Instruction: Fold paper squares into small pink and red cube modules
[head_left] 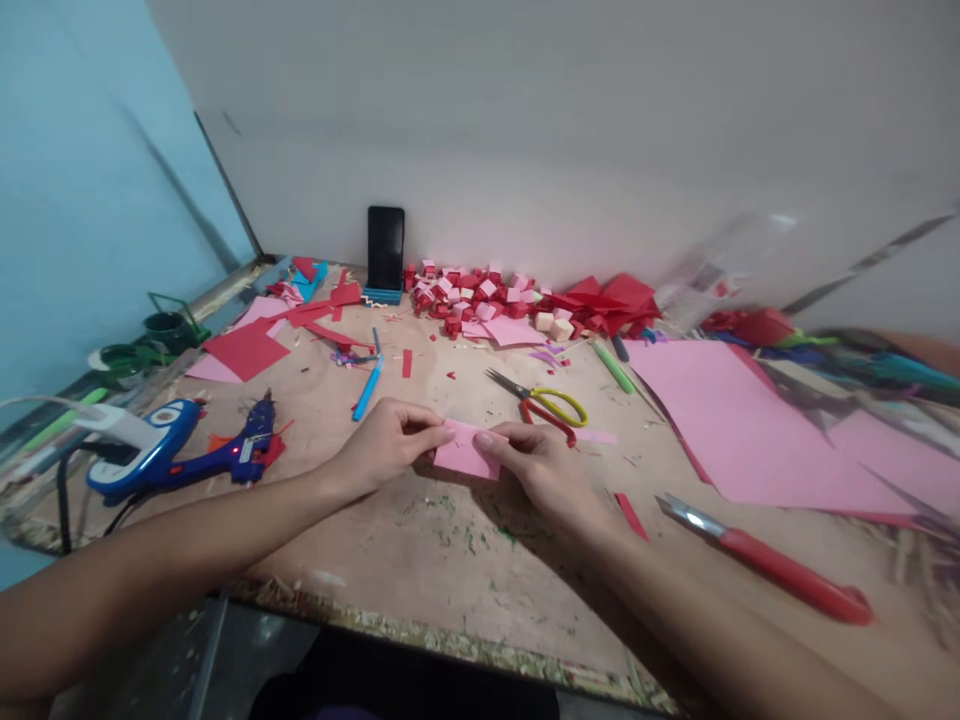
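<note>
Between my two hands, low over the middle of the table, is a small pink piece of paper (466, 458). My left hand (401, 435) pinches its left edge between thumb and fingers. On the opposite edge my right hand (529, 458) grips with its thumb on top. Just beyond the right hand lie scissors (536, 400) with one yellow and one red handle. A blue pen-like tool (367, 388) rests beyond the left hand. To the right is a red-handled utility knife (780, 570), blade pointing left.
Small red and pink paper cubes (480, 295) pile up by the wall, beside a phone (385, 248) on a stand. A blue glue gun (240, 450) and power strip (142, 450) sit left. Large pink sheets (720, 420) spread across the right. Red paper (247, 348) lies back left.
</note>
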